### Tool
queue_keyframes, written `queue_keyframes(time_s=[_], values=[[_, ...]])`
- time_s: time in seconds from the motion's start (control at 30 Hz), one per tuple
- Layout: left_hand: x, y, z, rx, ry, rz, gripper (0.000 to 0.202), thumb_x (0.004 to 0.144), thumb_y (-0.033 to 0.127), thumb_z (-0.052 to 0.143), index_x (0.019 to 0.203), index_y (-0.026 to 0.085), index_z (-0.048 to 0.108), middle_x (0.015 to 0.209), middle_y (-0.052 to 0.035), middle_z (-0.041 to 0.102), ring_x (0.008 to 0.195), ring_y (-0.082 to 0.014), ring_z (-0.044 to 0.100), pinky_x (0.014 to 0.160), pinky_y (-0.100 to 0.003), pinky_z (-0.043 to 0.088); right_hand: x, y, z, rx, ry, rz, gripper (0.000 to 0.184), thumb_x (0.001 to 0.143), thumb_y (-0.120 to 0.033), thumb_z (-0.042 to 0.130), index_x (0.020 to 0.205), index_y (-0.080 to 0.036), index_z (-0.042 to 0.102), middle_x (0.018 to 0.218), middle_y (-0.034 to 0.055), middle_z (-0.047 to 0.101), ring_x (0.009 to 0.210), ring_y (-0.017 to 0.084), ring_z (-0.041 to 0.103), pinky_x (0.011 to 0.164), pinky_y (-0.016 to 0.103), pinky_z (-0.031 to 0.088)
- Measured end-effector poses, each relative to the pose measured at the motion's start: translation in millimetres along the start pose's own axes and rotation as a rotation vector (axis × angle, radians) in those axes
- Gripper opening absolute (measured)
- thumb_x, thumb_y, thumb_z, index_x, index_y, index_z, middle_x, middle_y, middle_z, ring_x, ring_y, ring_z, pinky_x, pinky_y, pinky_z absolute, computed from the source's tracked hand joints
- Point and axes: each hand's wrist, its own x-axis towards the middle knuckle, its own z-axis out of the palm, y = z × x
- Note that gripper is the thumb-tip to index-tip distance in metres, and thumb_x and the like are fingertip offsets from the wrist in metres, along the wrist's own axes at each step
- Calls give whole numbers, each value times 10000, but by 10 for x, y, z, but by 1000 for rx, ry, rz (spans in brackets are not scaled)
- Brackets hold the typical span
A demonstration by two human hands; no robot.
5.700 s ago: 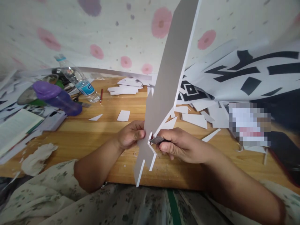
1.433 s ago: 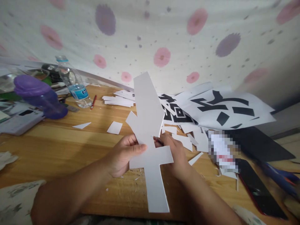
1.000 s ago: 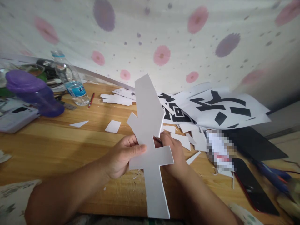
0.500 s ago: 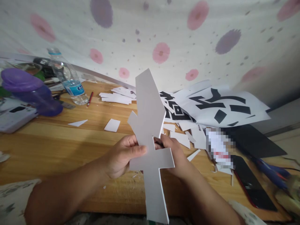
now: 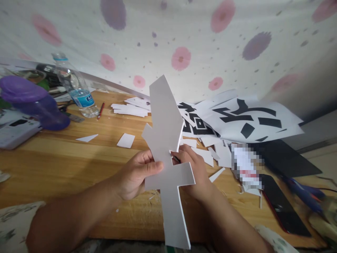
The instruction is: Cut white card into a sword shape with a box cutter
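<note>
I hold a white sword-shaped foam board cutout (image 5: 165, 140) upright over the wooden table (image 5: 65, 161). My left hand (image 5: 137, 174) grips it at the crossguard, thumb on the front. My right hand (image 5: 193, 168) is mostly behind the cutout on its right side, fingers closed around a small dark blade tool (image 5: 176, 159) whose tip sits in the notch above the crossguard.
White offcuts (image 5: 126, 140) lie on the table, with a stack of strips (image 5: 131, 108) at the back. A water bottle (image 5: 75, 89), purple bottle (image 5: 34, 102) and red pen (image 5: 101, 109) stand left. Printed black-and-white sheets (image 5: 244, 119) and a dark phone (image 5: 284, 207) lie right.
Since 5.7 s ago the cutout was turned round and lowered, its flat face toward me. Over the last second the hands and cutout barely shifted; the blade stays at the notch.
</note>
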Motion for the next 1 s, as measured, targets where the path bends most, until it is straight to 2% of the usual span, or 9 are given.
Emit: queue_keyframes(time_s=[0.23, 0.6, 0.83, 1.0], values=[[-5, -27, 27, 40, -53, -2, 283, 714, 381, 797, 853, 158, 694, 692, -13, 641, 564, -95, 563, 529, -191, 436, 7, -52, 17, -163, -78, 82, 51, 830, -189, 508, 820, -193, 557, 783, 18, 562, 577, 118, 446, 479, 236, 293], [-41, -88, 43, 51, -71, -8, 260, 763, 389, 755, 892, 182, 665, 696, -10, 648, 555, -117, 594, 519, -219, 461, 12, -62, 54, -283, -19, 61, 70, 757, -141, 493, 717, -197, 506, 713, 15, 506, 558, 116, 379, 465, 246, 207], [-43, -102, 76, 27, -8, -25, 289, 733, 398, 780, 870, 177, 654, 696, -4, 645, 549, -110, 599, 502, -206, 471, 5, -49, 69, -292, -1, 80, 62, 814, -187, 476, 804, -207, 534, 747, 32, 542, 600, 148, 438, 478, 259, 262], [-38, -116, 96, 3, 30, -4, 293, 733, 388, 782, 894, 177, 658, 705, -8, 663, 532, -110, 602, 495, -213, 488, -3, -71, 97, -323, 45, 141, 112, 844, -204, 480, 918, -209, 564, 814, 54, 607, 657, 175, 510, 504, 274, 350]])
